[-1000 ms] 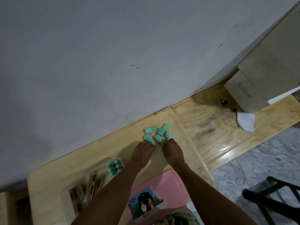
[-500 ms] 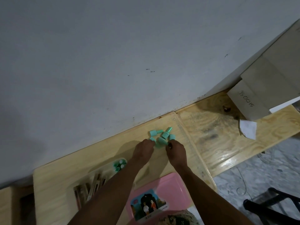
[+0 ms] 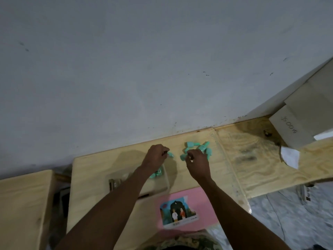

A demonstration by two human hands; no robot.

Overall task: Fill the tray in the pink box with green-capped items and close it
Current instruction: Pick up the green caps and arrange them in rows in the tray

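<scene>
fig.: left grip (image 3: pixel 156 156) pinches one green-capped item (image 3: pixel 170 155); right grip (image 3: pixel 197 159) curls on a second item (image 3: pixel 183 157) at the edge of the pile (image 3: pixel 198 147) on the table (image 3: pixel 100 168). tray (image 3: pixel 158 185) lies under left wrist, toward the person, so left is nearer. pink box (image 3: pixel 203 201) sits close to the body.
</scene>
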